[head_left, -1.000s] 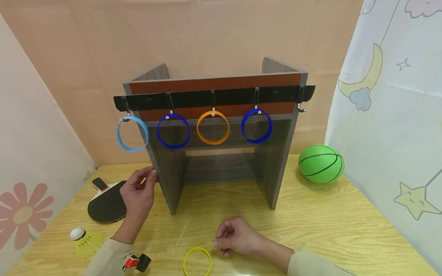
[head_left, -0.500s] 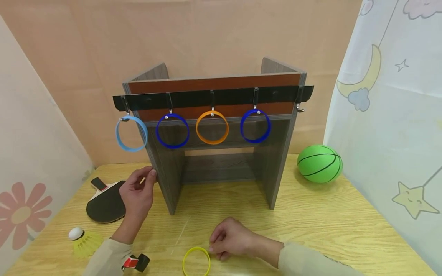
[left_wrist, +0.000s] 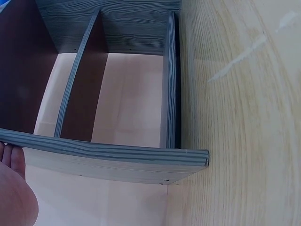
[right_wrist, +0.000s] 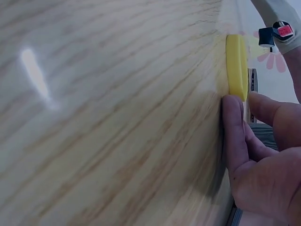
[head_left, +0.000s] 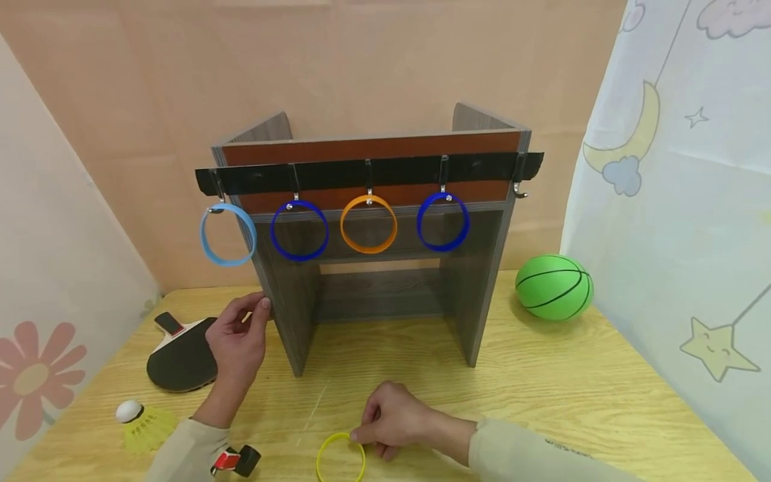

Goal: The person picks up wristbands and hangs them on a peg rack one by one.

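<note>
My left hand (head_left: 237, 340) holds the front edge of the grey wooden shelf's (head_left: 280, 314) left side panel. In the left wrist view its curled fingers (left_wrist: 14, 157) press the panel's outer face; the thumb is out of sight there. Low in the middle, my right hand (head_left: 394, 418) has thumb and fingertips at the rim of a yellow wristband (head_left: 319, 462) lying on the table. In the right wrist view the band's (right_wrist: 236, 66) near end sits between thumb and finger. From hooks hang a light blue band (head_left: 203, 244), two dark blue bands (head_left: 274, 244) and an orange band (head_left: 345, 239).
The rightmost hook (head_left: 520, 193) on the black strip (head_left: 406, 172) bears no band. A green ball (head_left: 554, 288) sits right of the shelf. On the left lie a table tennis bat (head_left: 181, 358) and a yellow shuttlecock (head_left: 147, 428).
My right hand has moved left until its thumb and fingertips meet the yellow band's rim. The left hand keeps its place on the shelf. The head view has shifted slightly.
</note>
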Demonstrator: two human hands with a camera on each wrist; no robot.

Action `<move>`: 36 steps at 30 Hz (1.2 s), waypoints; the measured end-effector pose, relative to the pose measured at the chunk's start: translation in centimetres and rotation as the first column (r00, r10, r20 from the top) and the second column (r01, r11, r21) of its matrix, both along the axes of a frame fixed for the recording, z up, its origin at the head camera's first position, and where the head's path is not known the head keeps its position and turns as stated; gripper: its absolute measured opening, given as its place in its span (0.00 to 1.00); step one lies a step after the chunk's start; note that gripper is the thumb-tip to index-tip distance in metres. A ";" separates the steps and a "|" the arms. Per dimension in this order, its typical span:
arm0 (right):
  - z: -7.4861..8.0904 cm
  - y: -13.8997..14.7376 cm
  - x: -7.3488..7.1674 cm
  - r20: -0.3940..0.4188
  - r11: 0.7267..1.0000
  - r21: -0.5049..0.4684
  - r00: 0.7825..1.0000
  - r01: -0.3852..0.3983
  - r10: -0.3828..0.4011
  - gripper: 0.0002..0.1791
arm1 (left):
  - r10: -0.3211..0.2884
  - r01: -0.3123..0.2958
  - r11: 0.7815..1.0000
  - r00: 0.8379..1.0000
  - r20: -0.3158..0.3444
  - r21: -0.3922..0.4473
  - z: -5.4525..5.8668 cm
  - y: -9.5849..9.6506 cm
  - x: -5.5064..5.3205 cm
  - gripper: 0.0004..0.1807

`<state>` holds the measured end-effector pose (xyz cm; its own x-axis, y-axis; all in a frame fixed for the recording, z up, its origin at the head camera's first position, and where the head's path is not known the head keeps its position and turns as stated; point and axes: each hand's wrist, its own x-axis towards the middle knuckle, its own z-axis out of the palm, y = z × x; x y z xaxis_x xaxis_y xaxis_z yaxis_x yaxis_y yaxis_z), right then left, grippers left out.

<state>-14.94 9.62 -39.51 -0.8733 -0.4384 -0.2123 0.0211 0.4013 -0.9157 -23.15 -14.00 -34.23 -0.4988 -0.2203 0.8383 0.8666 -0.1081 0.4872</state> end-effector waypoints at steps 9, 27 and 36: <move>-0.3 -0.1 -0.1 0.021 1.000 0.017 1.000 -0.001 0.000 0.09 | -0.020 0.020 1.000 1.000 0.001 0.010 -1.1 -0.5 -1.1 0.06; -0.8 0.3 0.1 -0.010 1.000 -0.024 1.000 0.009 -0.009 0.06 | -0.001 0.001 1.000 1.000 -0.006 0.003 0.1 0.0 0.1 0.05; -1.0 1.5 0.3 0.040 0.994 -0.111 0.999 0.006 -0.002 0.04 | 0.019 -0.020 1.000 1.000 -0.015 -0.017 0.2 0.0 0.1 0.05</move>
